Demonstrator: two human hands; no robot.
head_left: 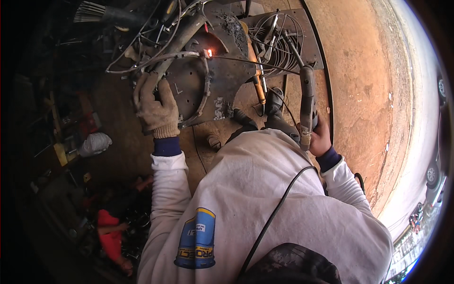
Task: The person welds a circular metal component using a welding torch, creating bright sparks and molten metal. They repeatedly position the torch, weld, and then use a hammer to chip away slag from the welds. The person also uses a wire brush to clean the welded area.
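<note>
My left hand (157,105), in a dirty knit glove, is at the left side of a curved metal hoop (207,84) on a dark steel plate. Its fingers and thumb close around the hoop there, partly hiding what they grip. A grey pipe (182,40) slants away from between finger and thumb. Bare, my right hand (321,137) is wrapped round the grey handle of a welding electrode holder (307,94). From the holder a thin electrode rod (255,61) runs left to the hoop, where a small spot glows orange (209,53).
The steel plate (189,97) has holes and debris on it. A wire coil (283,52) and an orange-handled tool (257,80) lie at its right. A wire brush (94,14) is far left. A black cable (274,213) crosses my shirt. Another person's red clothing (109,232) shows lower left.
</note>
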